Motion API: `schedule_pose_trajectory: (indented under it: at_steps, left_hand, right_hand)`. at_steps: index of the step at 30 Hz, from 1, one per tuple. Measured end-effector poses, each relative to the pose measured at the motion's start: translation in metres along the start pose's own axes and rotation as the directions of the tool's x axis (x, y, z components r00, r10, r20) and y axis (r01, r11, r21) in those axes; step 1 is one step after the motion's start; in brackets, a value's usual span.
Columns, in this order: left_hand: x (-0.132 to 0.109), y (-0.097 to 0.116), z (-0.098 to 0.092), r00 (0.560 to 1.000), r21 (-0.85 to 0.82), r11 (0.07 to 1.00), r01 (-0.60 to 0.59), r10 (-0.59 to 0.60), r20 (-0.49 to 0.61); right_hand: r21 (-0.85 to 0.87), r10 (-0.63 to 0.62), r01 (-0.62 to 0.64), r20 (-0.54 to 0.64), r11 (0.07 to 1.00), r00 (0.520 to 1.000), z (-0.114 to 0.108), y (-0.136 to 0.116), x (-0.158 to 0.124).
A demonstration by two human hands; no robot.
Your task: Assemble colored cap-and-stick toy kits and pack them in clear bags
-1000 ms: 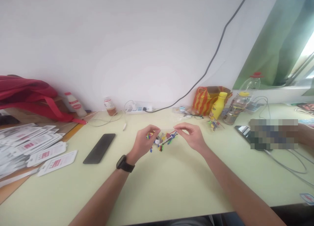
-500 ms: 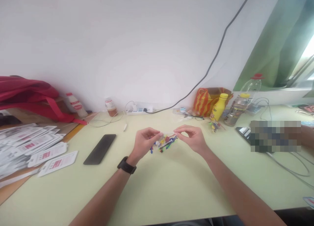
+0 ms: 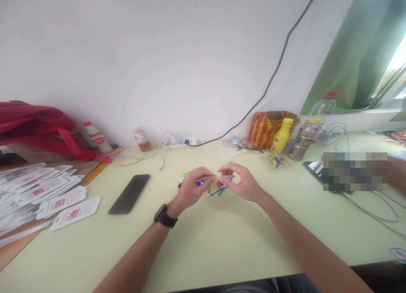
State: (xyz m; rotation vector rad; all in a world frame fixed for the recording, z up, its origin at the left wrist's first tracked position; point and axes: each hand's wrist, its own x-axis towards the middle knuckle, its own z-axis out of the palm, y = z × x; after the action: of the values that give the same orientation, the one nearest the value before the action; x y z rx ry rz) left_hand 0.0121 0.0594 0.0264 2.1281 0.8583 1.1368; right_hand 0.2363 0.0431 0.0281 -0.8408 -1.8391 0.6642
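A: Pale green desk [image 3: 222, 242], centre: a clear packet of coloured plastic picks [image 3: 215, 186] is held just above it. Who grips it?

B: Both. The left hand [image 3: 190, 190], smartwatch [image 3: 165, 216] on its wrist, pinches the packet's 9 o'clock end; the right hand [image 3: 242, 183] pinches the 3 o'clock end, fingers closed narrow.

A: Surroundings?

B: Black phone [image 3: 128, 194] at 9 o'clock, well apart. White power strip [image 3: 179, 142] at 12 o'clock by the wall. Yellow bottle [image 3: 281, 137] at 2 o'clock.

- One head-worn view looks forward and down over the pale green table [image 3: 222, 238], close above it.
- It faces the white wall [image 3: 158, 64].
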Motion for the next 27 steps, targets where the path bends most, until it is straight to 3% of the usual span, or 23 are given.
schedule_pose_trajectory:
  at_steps: [3, 7, 11, 16, 23, 25, 27]
  left_hand:
    - [-0.001, 0.003, 0.001, 0.999, 0.013, 0.999, 0.034, -0.034, 0.019]
    - [-0.002, 0.0, 0.0, 0.997, 0.037, 0.998, 0.054, -0.055, 0.056]
    - [-0.002, -0.001, -0.003, 0.997, 0.058, 0.996, 0.072, -0.073, 0.024]
    - [0.002, 0.016, -0.016, 0.994, 0.074, 0.993, 0.091, -0.095, 0.06]
    - [-0.008, 0.042, -0.017, 0.963, 0.113, 0.993, 0.019, -0.048, 0.266]
    - [-0.013, 0.04, -0.015, 0.962, 0.113, 0.994, 0.0, -0.03, 0.27]
    - [-0.019, 0.029, -0.018, 0.984, 0.137, 0.991, 0.005, -0.029, 0.175]
  right_hand:
    - [0.011, 0.018, -0.019, 0.073, 1.0, 0.997, 0.003, -0.005, 0.0]
    - [0.015, 0.036, -0.038, 0.094, 0.999, 0.995, 0.001, -0.004, 0.0]
    - [-0.022, 0.06, -0.058, 0.094, 0.998, 0.994, -0.006, -0.005, 0.002]
    - [-0.026, 0.118, -0.116, 0.116, 0.993, 0.986, -0.019, -0.016, -0.003]
    - [-0.094, 0.135, -0.122, 0.137, 0.988, 0.981, -0.034, -0.035, -0.043]
    - [-0.143, 0.155, -0.139, 0.104, 0.98, 0.982, -0.044, -0.036, -0.058]
    - [-0.222, 0.179, -0.167, 0.038, 0.961, 0.983, -0.062, -0.033, -0.074]
